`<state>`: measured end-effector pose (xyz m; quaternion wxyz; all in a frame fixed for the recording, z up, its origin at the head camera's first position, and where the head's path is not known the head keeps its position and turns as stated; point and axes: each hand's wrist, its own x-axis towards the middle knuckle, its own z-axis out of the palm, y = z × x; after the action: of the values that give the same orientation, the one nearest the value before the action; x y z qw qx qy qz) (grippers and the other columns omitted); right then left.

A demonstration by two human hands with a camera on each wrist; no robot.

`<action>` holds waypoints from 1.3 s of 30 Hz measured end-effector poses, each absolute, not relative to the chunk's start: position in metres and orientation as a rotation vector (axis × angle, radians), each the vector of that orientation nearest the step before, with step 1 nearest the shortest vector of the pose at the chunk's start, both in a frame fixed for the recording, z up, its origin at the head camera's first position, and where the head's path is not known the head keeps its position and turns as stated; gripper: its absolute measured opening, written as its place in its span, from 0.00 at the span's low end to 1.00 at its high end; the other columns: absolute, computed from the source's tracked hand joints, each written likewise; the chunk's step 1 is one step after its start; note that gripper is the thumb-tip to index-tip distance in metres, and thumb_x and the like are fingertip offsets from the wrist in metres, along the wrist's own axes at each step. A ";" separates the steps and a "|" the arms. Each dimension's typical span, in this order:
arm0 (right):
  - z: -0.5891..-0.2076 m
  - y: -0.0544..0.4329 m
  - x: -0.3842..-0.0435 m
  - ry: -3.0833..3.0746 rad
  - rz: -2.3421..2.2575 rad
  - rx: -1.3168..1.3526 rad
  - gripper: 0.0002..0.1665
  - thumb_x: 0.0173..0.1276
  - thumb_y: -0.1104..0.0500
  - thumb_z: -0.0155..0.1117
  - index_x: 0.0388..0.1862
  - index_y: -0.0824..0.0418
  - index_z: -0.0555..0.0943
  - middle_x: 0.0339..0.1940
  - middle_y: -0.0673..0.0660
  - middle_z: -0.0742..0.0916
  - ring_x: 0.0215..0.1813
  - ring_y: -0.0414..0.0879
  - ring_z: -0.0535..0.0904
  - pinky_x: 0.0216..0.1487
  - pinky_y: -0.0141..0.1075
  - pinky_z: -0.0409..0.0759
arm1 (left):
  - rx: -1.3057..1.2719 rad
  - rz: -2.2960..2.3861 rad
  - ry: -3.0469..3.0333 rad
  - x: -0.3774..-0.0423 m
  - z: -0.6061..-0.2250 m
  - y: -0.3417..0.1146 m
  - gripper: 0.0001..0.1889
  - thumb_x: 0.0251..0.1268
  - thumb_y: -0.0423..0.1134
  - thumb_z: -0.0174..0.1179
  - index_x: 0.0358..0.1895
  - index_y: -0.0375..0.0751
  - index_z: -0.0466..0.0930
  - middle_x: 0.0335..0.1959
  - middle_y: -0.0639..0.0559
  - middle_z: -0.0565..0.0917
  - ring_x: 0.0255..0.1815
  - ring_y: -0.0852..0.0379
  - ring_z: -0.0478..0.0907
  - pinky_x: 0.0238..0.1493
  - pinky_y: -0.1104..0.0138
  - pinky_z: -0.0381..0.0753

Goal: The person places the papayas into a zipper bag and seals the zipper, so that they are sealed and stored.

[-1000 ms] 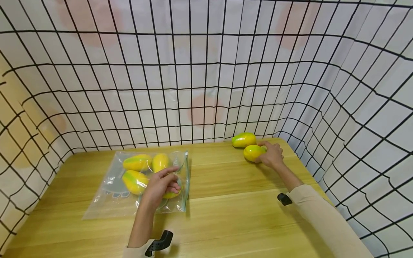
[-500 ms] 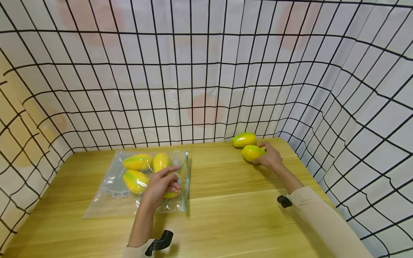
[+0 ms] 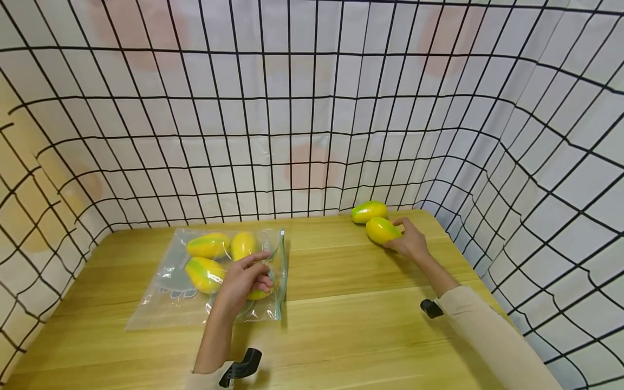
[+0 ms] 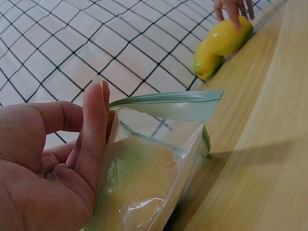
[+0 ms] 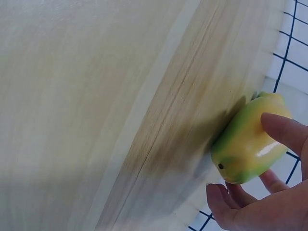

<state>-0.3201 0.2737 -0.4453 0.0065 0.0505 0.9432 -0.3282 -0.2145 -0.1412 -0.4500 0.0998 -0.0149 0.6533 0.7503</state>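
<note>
Yellow fruit [image 3: 381, 231] pinched by outstretched right hand [image 3: 411, 241]; left hand [image 3: 241, 280] over bag [image 3: 170, 277], grip unclear.

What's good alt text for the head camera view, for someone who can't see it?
A person's right hand holds a yellow-green fruit beside another fruit at the table's far right. The left hand is over a clear bag, with four more fruits showing inside.

Three views, one surface [image 3: 341, 336]
Head faces forward and down, wrist views closer in; head and left wrist share two fruits [image 3: 379, 225] near the far right corner.
</note>
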 end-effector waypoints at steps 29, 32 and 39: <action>-0.444 0.260 -0.314 2.982 -1.057 0.089 0.42 0.64 0.52 0.72 0.74 0.63 0.68 0.71 0.71 0.74 0.66 0.67 0.72 0.63 0.60 0.74 | -0.079 2.229 1.931 -0.216 -0.452 -0.141 0.21 0.74 0.30 0.50 0.68 0.32 0.72 0.21 0.51 0.82 0.21 0.60 0.82 0.28 0.69 0.87; -0.442 0.256 -0.311 2.973 -1.061 0.064 0.41 0.63 0.52 0.73 0.72 0.63 0.70 0.70 0.71 0.75 0.65 0.67 0.73 0.62 0.59 0.75 | -0.082 2.225 1.936 -0.215 -0.452 -0.141 0.22 0.74 0.30 0.50 0.68 0.32 0.72 0.21 0.51 0.82 0.21 0.60 0.82 0.28 0.69 0.87; -0.440 0.244 -0.305 2.965 -1.076 -0.033 0.39 0.61 0.51 0.74 0.68 0.63 0.73 0.69 0.70 0.77 0.63 0.67 0.75 0.58 0.58 0.77 | -0.061 2.221 1.944 -0.215 -0.453 -0.140 0.22 0.73 0.29 0.50 0.68 0.29 0.71 0.22 0.51 0.81 0.21 0.61 0.81 0.28 0.70 0.86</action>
<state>-0.3054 0.2439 -0.4400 -0.0065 -0.0105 0.9400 -0.3409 -0.2150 -0.1401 -0.4527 0.0947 -0.0205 0.6556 0.7489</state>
